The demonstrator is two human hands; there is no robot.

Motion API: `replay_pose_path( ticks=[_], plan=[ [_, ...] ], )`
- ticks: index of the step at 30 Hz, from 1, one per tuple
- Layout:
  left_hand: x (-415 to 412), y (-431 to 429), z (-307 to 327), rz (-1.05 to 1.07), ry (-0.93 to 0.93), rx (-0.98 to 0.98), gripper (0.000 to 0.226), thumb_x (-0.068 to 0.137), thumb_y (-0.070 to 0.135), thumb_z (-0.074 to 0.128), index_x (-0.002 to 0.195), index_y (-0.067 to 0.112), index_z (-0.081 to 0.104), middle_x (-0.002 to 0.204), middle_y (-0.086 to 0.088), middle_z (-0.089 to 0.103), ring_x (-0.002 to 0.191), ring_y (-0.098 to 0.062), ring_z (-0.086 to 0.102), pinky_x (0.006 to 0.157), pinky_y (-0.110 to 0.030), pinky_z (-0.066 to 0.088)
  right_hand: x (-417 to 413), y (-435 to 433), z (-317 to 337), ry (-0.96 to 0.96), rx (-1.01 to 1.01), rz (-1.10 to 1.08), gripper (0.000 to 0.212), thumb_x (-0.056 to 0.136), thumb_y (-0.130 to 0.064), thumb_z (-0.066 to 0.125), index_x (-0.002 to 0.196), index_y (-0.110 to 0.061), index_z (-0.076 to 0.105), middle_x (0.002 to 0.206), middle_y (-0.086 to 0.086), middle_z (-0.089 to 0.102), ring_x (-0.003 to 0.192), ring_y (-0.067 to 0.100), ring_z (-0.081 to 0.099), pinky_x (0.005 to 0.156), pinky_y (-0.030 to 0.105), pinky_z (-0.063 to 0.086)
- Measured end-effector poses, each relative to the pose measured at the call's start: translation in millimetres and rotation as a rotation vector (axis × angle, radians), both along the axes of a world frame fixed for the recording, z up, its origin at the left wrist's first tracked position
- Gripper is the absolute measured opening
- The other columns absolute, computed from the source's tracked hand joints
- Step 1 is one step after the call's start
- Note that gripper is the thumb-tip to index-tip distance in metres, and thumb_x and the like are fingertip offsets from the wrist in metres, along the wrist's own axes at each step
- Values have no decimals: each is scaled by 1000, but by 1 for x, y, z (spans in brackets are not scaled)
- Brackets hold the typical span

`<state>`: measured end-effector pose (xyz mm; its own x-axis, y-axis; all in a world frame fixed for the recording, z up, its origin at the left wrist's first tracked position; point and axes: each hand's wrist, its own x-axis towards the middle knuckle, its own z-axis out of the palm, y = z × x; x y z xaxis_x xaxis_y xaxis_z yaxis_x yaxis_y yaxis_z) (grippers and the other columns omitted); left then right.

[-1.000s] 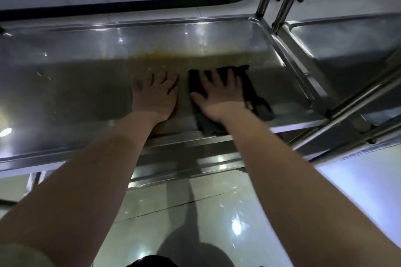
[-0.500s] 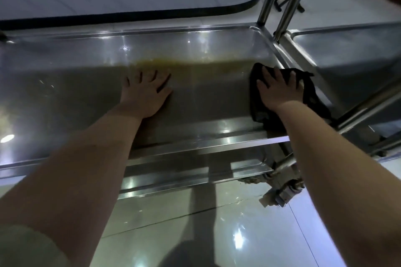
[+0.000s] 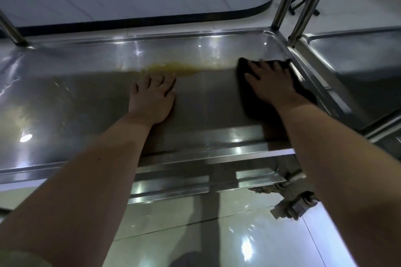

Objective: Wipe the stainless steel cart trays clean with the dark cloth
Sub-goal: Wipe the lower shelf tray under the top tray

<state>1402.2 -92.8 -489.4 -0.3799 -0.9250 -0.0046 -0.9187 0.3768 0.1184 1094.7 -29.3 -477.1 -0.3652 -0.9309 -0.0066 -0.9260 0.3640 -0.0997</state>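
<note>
Where half a second ago it lay nearer the front rim, the one dark cloth now sits toward two o'clock in the tray, right hand spread flat on it, left hand flat, fingers together, beside one yellow stain.

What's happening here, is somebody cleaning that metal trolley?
Yes. A person is wiping a stainless steel cart tray. The right hand presses flat on a dark cloth at the tray's right end, close to the rim beside the upright posts. The left hand lies flat and bare on the tray, bracing. A yellowish smear remains just beyond the left hand's fingertips, not yet wiped. A second tray sits to the right.
</note>
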Motion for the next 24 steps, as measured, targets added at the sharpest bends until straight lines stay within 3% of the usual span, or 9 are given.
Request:
replay_pose_path(
  ticks=[3,6,13,17,21,24],
  plan=[
    [0,0,-2,-2,3,-1,53,101,50,18,153,44,7,164,9,4,150,-25,1,118,-54,0,-28,7,-3,-47,28,-156,57,98,-59,22,152,-42,15,163,-7,7,149,33,3,118,53,1],
    [-1,1,0,-8,-9,-8,53,102,48,17,154,42,7,164,8,4,150,-26,0,117,-55,1,8,-10,-3,-65,29,-229,58,98,-57,19,153,-41,11,163,-7,3,148,36,-3,116,58,-3],
    [1,6,3,81,107,-38,54,105,39,22,155,37,3,163,5,-12,149,-26,-12,118,-53,-2,150,-47,-2,-58,25,286,57,99,-59,19,153,-42,9,163,-9,3,149,32,-3,116,55,-5],
    [0,4,4,96,32,-8,53,104,42,21,155,38,8,164,4,0,150,-28,-7,118,-54,-3,94,-46,2,-20,7,284,58,98,-61,23,152,-43,13,163,-8,10,148,30,5,117,53,3],
    [0,1,3,81,-1,12,52,103,44,17,154,40,6,164,3,4,150,-27,-3,118,-54,-3,-10,-24,1,-26,-2,-46,59,97,-61,24,152,-41,16,162,-7,13,147,34,8,117,54,6],
    [-2,-4,1,85,-25,34,52,103,45,15,154,41,5,164,4,4,150,-27,-3,117,-55,-3,-36,-11,0,-36,25,-152,60,97,-62,20,153,-41,13,163,-7,9,148,33,3,117,54,2]
  ],
)
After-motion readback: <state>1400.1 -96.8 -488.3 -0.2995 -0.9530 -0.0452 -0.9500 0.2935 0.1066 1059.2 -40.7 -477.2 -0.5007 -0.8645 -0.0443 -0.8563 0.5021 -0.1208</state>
